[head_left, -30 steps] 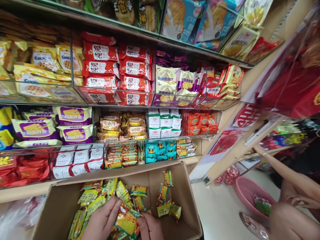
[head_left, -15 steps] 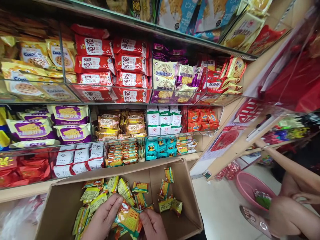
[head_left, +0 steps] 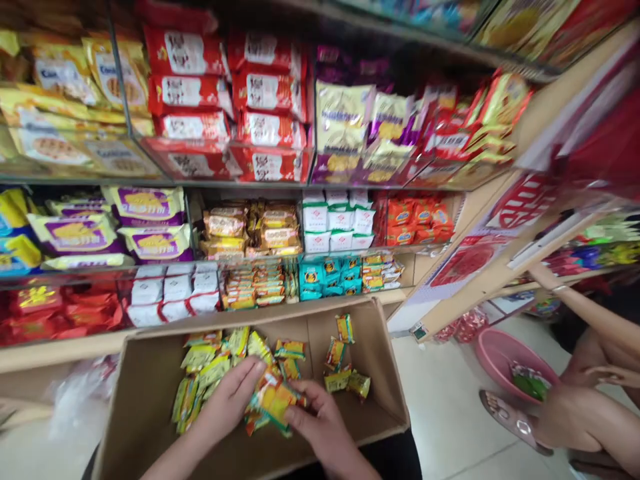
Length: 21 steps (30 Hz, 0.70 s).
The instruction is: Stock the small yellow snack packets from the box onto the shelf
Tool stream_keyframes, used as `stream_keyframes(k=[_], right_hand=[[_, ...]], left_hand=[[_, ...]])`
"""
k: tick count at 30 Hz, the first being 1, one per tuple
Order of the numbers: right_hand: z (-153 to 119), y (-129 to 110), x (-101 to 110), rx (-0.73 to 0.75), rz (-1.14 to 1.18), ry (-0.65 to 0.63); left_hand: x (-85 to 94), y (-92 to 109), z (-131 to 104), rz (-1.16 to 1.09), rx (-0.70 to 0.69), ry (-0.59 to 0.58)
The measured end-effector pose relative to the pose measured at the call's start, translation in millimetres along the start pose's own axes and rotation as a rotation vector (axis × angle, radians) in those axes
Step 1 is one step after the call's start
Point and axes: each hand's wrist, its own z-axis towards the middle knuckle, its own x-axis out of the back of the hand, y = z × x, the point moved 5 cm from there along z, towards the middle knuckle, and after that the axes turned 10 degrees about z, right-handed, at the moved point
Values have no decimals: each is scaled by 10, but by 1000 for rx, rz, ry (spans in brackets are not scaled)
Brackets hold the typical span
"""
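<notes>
Over an open cardboard box [head_left: 350, 420], my left hand [head_left: 233, 393] and my right hand [head_left: 320, 417] grip small orange-and-green wrapped snack packets [head_left: 275, 399] between them. The fingers of both hands are closed, the left on the packets' upper left side and the right on their right side. How many are held cannot be made out. Beneath and beside my left hand lies a loose heap of yellow-green packets [head_left: 213, 370]. Several more packets [head_left: 337, 380] are scattered at the right end of the box.
Behind the box rise glass-fronted shelves [head_left: 260, 257] of wrapped biscuits, among them orange packets [head_left: 255, 287] and teal packets [head_left: 330, 277]. At right, another person's leg [head_left: 590, 420] and sandalled foot [head_left: 515, 423] are near a pink basin [head_left: 493, 357] on the tiled floor.
The view has shifted, so the box and hands appear further right and the shelves closer. My hands still hold the packets; the right hand's fingers have shifted around them.
</notes>
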Motion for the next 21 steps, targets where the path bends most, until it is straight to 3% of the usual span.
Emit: stream_keyframes(k=[8,13,16,19,21], right_hand=[[-9,35,78,-26,168,20],[-58,-134,43,34,-179,-38],[-26,-441,29,182,-485,-93],[119,-865,35,354,-763,-46],[282,-1124,-11,461,-936,-29]], left_hand=[[-79,7,78,-111,15,-20],[-22,153,31,66,-42,-39],[291,272,53,290,-115,-2],[847,320,160,569,-174,162],[1222,264,262,706,-131,287]])
